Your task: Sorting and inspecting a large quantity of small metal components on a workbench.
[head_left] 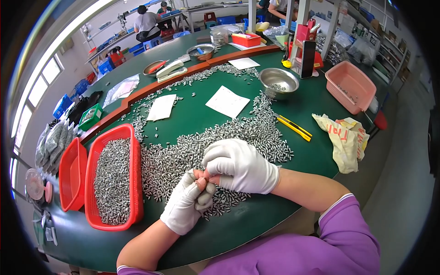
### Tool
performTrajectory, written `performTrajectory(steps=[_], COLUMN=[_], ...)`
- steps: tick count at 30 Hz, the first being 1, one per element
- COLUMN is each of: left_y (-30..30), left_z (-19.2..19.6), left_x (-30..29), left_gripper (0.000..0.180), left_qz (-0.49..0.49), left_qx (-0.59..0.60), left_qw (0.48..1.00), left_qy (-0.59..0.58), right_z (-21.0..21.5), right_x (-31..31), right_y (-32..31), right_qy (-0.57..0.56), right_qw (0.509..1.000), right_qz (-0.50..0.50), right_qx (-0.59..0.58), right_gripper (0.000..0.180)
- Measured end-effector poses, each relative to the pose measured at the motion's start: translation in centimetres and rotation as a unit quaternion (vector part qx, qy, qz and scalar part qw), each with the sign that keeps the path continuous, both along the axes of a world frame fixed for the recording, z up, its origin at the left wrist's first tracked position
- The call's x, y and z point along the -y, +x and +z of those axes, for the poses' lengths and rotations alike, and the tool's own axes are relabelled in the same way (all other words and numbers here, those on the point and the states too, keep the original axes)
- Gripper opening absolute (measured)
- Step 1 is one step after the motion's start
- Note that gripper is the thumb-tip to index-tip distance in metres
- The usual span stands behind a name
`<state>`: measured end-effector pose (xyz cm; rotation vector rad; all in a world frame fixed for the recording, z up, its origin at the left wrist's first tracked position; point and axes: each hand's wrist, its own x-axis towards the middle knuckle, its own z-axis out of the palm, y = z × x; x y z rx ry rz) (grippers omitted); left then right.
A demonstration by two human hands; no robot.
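Both hands wear white gloves with bare fingertips and meet above a wide spread of small shiny metal pins. My left hand is closed, thumb and forefinger pinched together, other fingers curled. From the right, my right hand bends over it, its fingertips pressed against the left ones. Whatever lies between the fingertips is too small or too hidden to make out. Left of the hands, a red plastic basket is filled with the same kind of metal pieces.
Beside the filled basket is another red basket. A yellow utility knife, a steel bowl, white papers and a pink basket lie farther off. A cloth bag hangs at the right table edge. A brown wooden strip borders the pins.
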<state>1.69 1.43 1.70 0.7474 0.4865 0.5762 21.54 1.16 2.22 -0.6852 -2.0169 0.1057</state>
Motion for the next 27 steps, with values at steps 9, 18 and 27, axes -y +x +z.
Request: performTrajectory(steps=[9, 18, 27], left_y=[-0.13, -0.14, 0.0], left_z=[-0.42, 0.05, 0.11], left_x=[-0.05, -0.03, 0.24], left_gripper=[0.016, 0.015, 0.018], left_qz=[-0.013, -0.021, -0.014], left_qx=[0.028, 0.043, 0.006], left_qw=[0.999, 0.998, 1.0], left_qy=[-0.015, -0.048, -0.018], right_z=[0.29, 0.3, 0.36], right_x=[0.15, 0.01, 0.05], right_y=[0.16, 0.18, 0.17], right_qy=[0.0, 0.019, 0.036], right_qw=[1.0, 0.999, 0.999], right_qz=[0.014, 0.04, 0.032], right_qx=[-0.002, -0.007, -0.013], right_gripper=[0.023, 0.023, 0.021])
